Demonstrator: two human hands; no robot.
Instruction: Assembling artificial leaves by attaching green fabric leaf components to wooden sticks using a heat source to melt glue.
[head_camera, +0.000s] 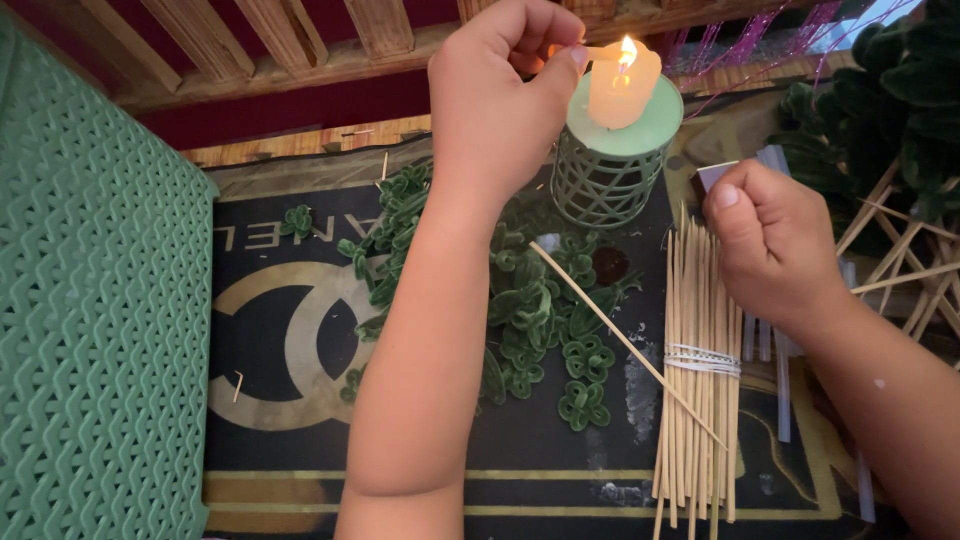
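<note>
Our left hand (500, 95) is pinched shut on a small thing we cannot make out, held just beside the flame of the waxy cream candle (622, 85), which stands on a green lattice holder (605, 175). Below and right of the candle, our right hand (770, 240) closes over a banded bundle of thin bamboo sticks (695, 390); curly green pipe-cleaner loops (530, 320) lie below the candle.

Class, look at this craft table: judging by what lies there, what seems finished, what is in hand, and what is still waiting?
Done: many green curled pieces lie heaped on the mat. In hand: the left hand holds something thin at the lit candle; the right hand rests on the stick bundle. Waiting: the sticks are still tied with a band, one loose stick across them.
</note>
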